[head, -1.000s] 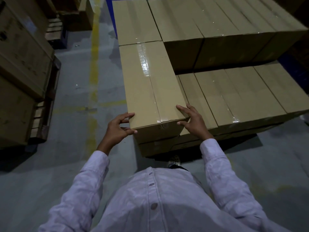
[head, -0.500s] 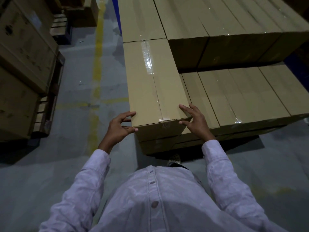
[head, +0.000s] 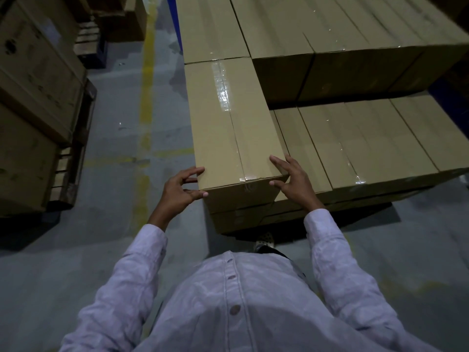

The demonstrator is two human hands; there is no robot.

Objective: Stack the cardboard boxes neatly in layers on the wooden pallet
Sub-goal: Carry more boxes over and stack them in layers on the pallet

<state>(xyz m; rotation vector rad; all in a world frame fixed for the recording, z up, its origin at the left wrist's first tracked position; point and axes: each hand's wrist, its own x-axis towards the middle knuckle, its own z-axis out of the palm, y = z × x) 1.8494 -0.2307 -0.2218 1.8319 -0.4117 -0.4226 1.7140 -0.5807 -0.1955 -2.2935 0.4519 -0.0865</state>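
Both grips lay unclenched, left grip (head: 179, 191) and right grip (head: 295, 179) only fingertip-touching the near corners of the cardboard box (head: 228, 128) atop the left end of the lower layer (head: 368, 138) (no real hold), so an uneven push could have skewed it past that layer's edge.

Person, viewed from above. A pale lilac long-sleeved shirt of crinkled cloth (head: 266, 321) closes down the centre with a row of small round dull buttons (head: 235, 309). To either side of the button row, creased sleeves end in plain folded cuffs, the left cuff (head: 155, 233) and the right cuff (head: 320, 219). Bare left hand (head: 177, 194) and bare right hand (head: 295, 181) emerge beyond them. Just past the topmost button shows a pale perforated shoe (head: 265, 240).
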